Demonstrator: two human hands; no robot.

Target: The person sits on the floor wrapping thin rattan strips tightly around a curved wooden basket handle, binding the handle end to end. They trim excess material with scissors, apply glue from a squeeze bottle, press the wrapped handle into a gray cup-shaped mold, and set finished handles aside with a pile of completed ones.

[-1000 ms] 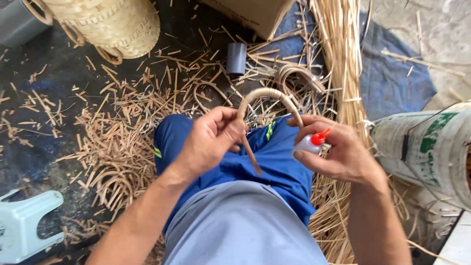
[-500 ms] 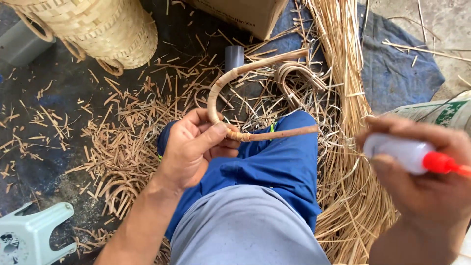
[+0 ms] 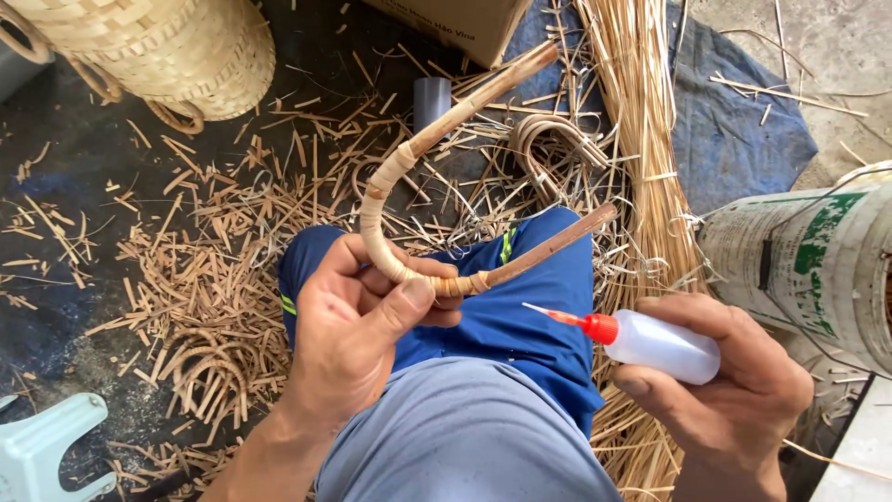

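Left hand [image 3: 358,325]: fingers clamped on rattan handle [image 3: 386,209] | right hand [image 3: 734,386]: fingers clamped on glue bottle [image 3: 655,346], nozzle beside handle's wrapped joint | risk: squeezed glue may drip onto thumb or trousers [image 3: 520,325].

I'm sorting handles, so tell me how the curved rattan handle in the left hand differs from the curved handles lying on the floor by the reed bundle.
The curved, strip-wrapped rattan handle is held up in the left hand, a single piece; the bent cane handles on the floor lie loose, several nested together. The held one looks larger and shows binding near the thumb; the floor ones' binding cannot be made out. Both are tan and arch-shaped.
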